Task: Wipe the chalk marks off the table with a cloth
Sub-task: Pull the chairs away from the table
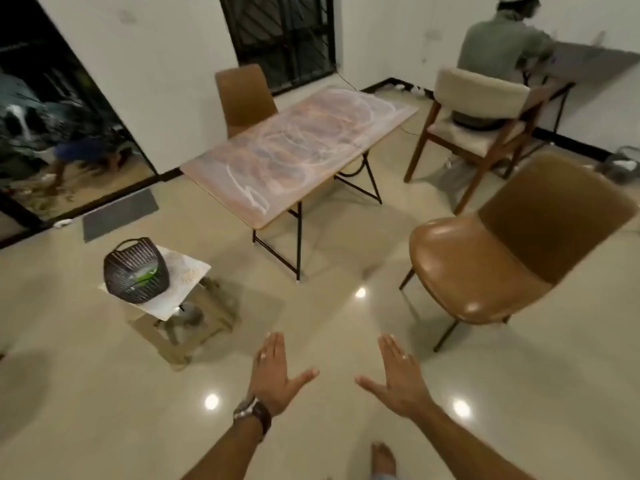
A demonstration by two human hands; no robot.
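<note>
Chalk marks (277,147), white loops and streaks, cover nearly the whole worktop (349,169), a long pale wooden top on thin black folding legs that stands out in the middle of the room, well away from the person whose arms reach into view from below. No cloth can be made out for certain from here.

Both hands are held out flat above the shiny tiled floor (329,265), palms down, fingers straight and together, thumbs spread toward each other. The left hand (273,370) carries a ring and has a dark-strapped watch (252,412) at the wrist; the right hand (398,374) also shows a ring. Neither hand holds or touches anything. A bare foot (382,460) shows at the bottom edge.

To the left, a dark woven basket (135,271) with a handle sits on a small low stool (183,299) topped with a pale sheet; something green and white lies inside it, too small to name. A tan leather chair (502,254) stands to the right, nearer than the worktop, and another like it (242,97) is pushed against the far side. Further back, a person in a grey shirt (502,46) sits with their back turned on a cream-cushioned wooden chair (481,109) at a wall-side desk. A grey mat (119,213) lies by the dark glass door.
</note>
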